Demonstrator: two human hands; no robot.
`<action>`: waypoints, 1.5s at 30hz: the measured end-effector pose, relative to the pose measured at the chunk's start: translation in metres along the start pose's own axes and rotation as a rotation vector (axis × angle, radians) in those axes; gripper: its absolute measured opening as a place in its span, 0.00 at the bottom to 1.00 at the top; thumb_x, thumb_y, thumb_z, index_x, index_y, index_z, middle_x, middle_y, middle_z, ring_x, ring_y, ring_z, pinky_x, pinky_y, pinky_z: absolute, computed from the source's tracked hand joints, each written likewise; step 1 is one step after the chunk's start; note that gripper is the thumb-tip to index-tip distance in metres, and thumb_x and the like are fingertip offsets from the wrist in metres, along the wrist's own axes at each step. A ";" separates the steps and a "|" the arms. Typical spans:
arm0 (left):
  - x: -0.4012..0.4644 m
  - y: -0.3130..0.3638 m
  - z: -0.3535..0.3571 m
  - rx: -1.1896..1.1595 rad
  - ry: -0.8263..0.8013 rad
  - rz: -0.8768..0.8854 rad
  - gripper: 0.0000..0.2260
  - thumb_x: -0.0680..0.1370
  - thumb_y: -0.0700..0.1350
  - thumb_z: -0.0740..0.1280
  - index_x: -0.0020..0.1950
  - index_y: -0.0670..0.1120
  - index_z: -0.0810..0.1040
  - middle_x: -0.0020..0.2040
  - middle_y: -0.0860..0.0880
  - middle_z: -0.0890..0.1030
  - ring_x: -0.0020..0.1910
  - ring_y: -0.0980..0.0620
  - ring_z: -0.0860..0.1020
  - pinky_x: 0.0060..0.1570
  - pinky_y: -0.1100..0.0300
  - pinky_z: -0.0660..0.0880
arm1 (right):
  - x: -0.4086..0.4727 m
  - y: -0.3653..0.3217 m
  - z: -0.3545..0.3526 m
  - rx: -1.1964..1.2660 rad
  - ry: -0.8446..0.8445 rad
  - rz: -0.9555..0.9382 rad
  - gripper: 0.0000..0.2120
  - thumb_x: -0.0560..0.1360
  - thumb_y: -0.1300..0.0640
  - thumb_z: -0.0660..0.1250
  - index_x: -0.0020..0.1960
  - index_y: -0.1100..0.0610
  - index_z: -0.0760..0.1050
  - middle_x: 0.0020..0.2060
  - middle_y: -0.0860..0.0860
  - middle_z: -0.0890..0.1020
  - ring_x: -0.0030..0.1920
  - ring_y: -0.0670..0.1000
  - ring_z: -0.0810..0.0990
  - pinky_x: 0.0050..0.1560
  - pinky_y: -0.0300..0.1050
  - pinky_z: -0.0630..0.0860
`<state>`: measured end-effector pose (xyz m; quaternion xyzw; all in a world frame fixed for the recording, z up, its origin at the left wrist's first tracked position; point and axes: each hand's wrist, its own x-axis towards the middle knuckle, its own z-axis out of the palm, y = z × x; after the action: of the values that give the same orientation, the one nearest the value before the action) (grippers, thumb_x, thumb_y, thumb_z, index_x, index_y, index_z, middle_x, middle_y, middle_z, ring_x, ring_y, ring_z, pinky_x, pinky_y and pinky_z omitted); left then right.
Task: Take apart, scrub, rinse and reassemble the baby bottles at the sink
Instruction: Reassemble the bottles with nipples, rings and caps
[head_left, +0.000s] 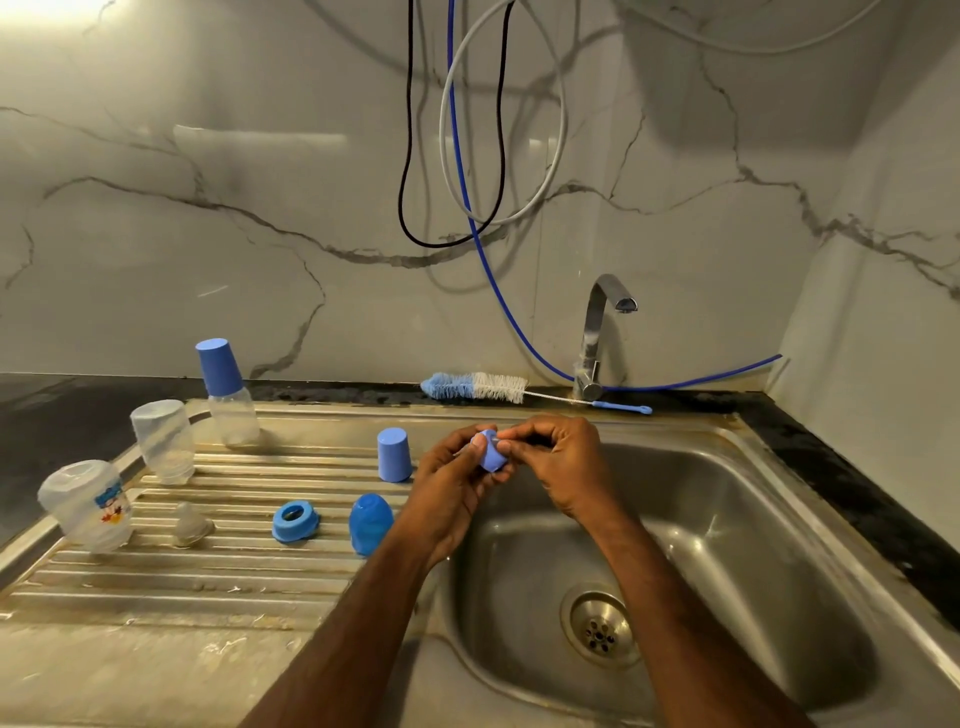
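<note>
While both hands meet over the near-left edge of the sink (779, 519), I note the left hand (447, 493) curled round a small blue collar (488, 457), holding it from below, and the right hand (561, 462) pinching at its top; the fingertips hide what they nip, so I cannot tell whether it is a teat or a small tool. The piece sits above the basin rim, not in the water path; the tap (602, 332) shows no flow. On the ribbed drainboard (208, 587) stand a capped bottle (226, 400), two clear bottles upside down (163, 441) (88, 504), a loose clear teat (189, 525), a blue ring (295, 521), a blue dome cap (370, 524) and a blue cup-shaped cap (394, 455). The bottle brush (483, 387) lies behind the sink, well apart from the hands. My read: this is the taking-apart step, with one bottle not yet opened. Risks from here: the collar looks small and possibly wet, so a hard tug from the right hand could pop it loose into the basin, toward the drain (600, 623). Pulling a soft teat by its tip may tear it. A left elbow swing could knock the dome cap, which stands just beside the forearm.
</note>
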<state>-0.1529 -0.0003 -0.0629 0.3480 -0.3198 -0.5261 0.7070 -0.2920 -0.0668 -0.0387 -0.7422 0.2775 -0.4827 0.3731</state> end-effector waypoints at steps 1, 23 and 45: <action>0.001 0.001 0.000 -0.015 0.014 -0.017 0.11 0.83 0.39 0.62 0.63 0.36 0.77 0.54 0.39 0.85 0.52 0.44 0.84 0.53 0.53 0.82 | 0.000 0.000 0.000 -0.018 -0.005 -0.028 0.09 0.70 0.65 0.78 0.44 0.52 0.85 0.39 0.45 0.86 0.42 0.45 0.85 0.46 0.36 0.80; -0.007 0.005 -0.004 0.023 -0.009 -0.072 0.16 0.79 0.44 0.66 0.66 0.39 0.76 0.52 0.37 0.84 0.42 0.46 0.83 0.39 0.59 0.83 | -0.002 0.006 -0.003 0.037 -0.007 0.146 0.13 0.65 0.60 0.82 0.47 0.53 0.82 0.42 0.48 0.86 0.44 0.48 0.85 0.46 0.42 0.82; -0.003 0.006 -0.003 -0.207 0.003 -0.162 0.23 0.77 0.49 0.65 0.65 0.34 0.75 0.62 0.31 0.80 0.53 0.41 0.83 0.52 0.53 0.83 | -0.005 0.001 -0.010 0.272 -0.135 0.111 0.17 0.69 0.68 0.77 0.56 0.58 0.83 0.50 0.53 0.87 0.52 0.53 0.86 0.55 0.46 0.82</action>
<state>-0.1479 0.0043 -0.0604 0.2986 -0.2338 -0.6110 0.6949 -0.3031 -0.0667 -0.0393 -0.6991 0.2247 -0.4432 0.5141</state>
